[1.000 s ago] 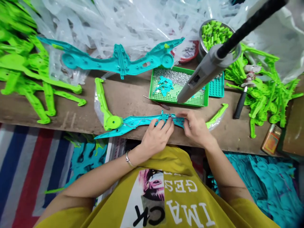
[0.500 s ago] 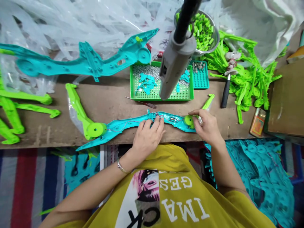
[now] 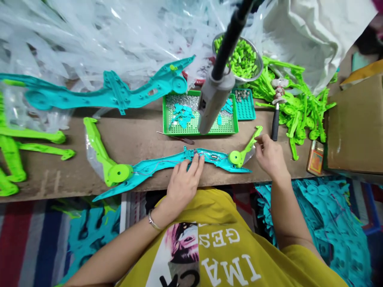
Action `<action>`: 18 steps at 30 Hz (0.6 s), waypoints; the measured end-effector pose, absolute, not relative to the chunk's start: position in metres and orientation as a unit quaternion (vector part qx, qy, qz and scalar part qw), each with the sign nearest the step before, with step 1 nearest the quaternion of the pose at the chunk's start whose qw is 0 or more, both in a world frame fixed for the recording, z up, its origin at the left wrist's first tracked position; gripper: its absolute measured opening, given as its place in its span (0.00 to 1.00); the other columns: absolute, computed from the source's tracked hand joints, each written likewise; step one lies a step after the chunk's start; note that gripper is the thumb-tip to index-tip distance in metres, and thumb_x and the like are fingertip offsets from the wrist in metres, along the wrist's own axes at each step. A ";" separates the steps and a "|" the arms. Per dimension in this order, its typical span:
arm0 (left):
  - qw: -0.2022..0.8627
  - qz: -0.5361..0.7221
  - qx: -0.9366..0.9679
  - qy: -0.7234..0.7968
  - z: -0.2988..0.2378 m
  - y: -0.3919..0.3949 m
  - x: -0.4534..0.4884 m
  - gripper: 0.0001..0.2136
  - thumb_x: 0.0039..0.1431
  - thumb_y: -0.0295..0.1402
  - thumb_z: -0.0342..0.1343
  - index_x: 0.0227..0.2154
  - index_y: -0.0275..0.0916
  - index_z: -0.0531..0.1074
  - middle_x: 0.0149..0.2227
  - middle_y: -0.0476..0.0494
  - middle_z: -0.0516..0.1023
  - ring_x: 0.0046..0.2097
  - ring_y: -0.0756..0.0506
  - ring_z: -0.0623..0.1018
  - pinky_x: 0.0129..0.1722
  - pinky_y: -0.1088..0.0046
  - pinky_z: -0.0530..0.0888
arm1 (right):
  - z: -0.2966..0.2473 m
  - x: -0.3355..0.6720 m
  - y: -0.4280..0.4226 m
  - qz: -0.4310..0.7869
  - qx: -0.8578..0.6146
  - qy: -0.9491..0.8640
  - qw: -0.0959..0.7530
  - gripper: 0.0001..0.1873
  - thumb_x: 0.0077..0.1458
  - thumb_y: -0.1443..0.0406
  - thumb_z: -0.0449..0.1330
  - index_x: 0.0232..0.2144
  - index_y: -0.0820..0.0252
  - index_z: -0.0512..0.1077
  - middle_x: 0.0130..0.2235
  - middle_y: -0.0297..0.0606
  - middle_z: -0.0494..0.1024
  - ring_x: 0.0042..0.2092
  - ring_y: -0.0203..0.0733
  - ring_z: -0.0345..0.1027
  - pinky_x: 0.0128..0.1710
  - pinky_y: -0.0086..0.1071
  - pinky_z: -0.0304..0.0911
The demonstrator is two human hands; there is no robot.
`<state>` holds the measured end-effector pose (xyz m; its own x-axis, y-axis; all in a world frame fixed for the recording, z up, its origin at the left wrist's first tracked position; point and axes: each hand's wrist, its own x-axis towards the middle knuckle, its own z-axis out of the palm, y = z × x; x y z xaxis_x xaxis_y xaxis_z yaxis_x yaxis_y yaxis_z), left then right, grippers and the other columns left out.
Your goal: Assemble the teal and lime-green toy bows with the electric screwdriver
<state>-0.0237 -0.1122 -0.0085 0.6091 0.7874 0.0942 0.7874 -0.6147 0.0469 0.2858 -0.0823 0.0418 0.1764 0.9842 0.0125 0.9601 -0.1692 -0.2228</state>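
A long teal plastic shell [image 3: 161, 163], shaped like a toy bow half, lies along the bench's near side with its hollow face up and thin wires inside. My left hand [image 3: 185, 175] lies on its middle, fingers stretched over the wiring. A green limb [image 3: 97, 145] with a round hub sits at the shell's left end, clear film along it. At the right end is another green limb [image 3: 247, 149], its hub seated in the shell. My right hand [image 3: 271, 155] is closed at this limb's outer part, fingertips on its edge; the exact grip is partly hidden.
Behind the shell lie a screwdriver [image 3: 176, 138] and a green tray [image 3: 203, 131] of screws and teal pieces. A grey driver [image 3: 214, 99] hangs above. A second teal shell [image 3: 89, 97], a hammer [image 3: 275, 123], green limbs [image 3: 299, 107], a lighter [image 3: 315, 157] and a carton [image 3: 354, 123] surround the area.
My right hand has moved from the right hub outward to the right limb, which now angles up and away. My left hand stays on the shell. The camera view has shifted slightly.
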 end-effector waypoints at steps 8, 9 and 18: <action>-0.011 0.073 0.901 0.428 -0.017 -0.122 -0.011 0.26 0.66 0.23 0.49 0.67 0.33 0.65 0.67 0.34 0.70 0.52 0.38 0.74 0.52 0.60 0.74 | 0.056 0.282 -0.047 0.039 -0.705 -0.678 0.204 0.08 0.62 0.63 0.55 0.40 0.58 0.73 0.39 0.46 0.82 0.35 0.48 0.75 0.39 0.42 0.69; -0.009 0.078 0.901 0.427 -0.018 -0.122 -0.010 0.26 0.66 0.23 0.49 0.67 0.32 0.65 0.67 0.34 0.70 0.52 0.39 0.74 0.52 0.60 0.75 | 0.062 0.279 -0.037 0.030 -0.690 -0.689 0.220 0.08 0.62 0.63 0.56 0.40 0.57 0.73 0.39 0.45 0.82 0.35 0.48 0.75 0.39 0.42 0.69; -0.007 0.108 0.893 0.437 -0.020 -0.124 -0.004 0.25 0.69 0.25 0.46 0.68 0.32 0.64 0.67 0.35 0.69 0.55 0.40 0.74 0.53 0.61 0.73 | 0.077 0.192 0.100 0.064 -0.377 -0.894 0.234 0.14 0.66 0.59 0.56 0.52 0.53 0.72 0.51 0.46 0.80 0.55 0.54 0.72 0.56 0.54 0.67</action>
<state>-0.0035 -0.1241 -0.0198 0.5939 0.7794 0.1995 0.7825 -0.6172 0.0819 0.1920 0.0997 0.0771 -0.6057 0.7043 0.3702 0.6440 0.7072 -0.2917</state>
